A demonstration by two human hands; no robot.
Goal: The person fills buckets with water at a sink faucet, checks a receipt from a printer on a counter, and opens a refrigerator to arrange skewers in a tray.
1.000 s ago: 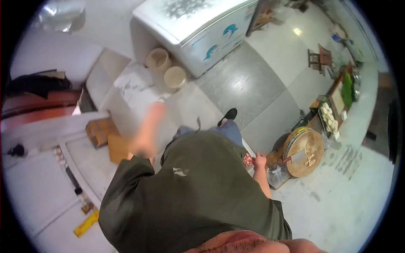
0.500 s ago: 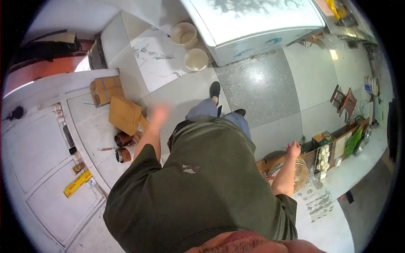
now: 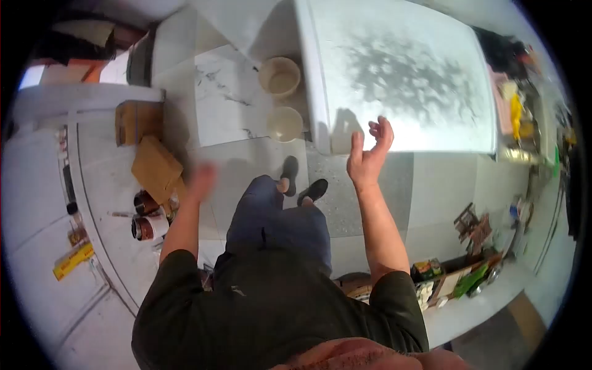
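Right hand (image 3: 369,160): bare, raised, thumb and fingers apart and part bent, nothing in it. It overlapped the near edge of a white chest freezer with a grey mottled pattern on its lid (image 3: 407,80); a shadow showed on the lid just beside the fingertips, contact not clear. Freezer stood ahead and to the right, lid down.

Left hand (image 3: 203,180): out to the left over the floor, motion-blurred, couldn't tell if clenched or released, or if anything was in it. Nearest to it in view, a tilted tan cardboard box (image 3: 156,169); touching or apart, unclear. Behind that, a second brown cardboard box (image 3: 140,122). Below the tilted box, two brown-and-white cylindrical cans (image 3: 150,227) lay close together.

Between the hands, farther forward: two round cream plastic tubs (image 3: 285,124), one behind the other, left of the freezer, on or by a white marbled floor tile (image 3: 216,117). Black shoes (image 3: 290,176) on the floor, below the tubs in view.

Outer left: long yellow box (image 3: 73,261) on a white panelled surface (image 3: 46,209). Outer right: small brown wooden stool (image 3: 473,228), then a green leafy bundle (image 3: 470,282) beside a pale table (image 3: 450,317).
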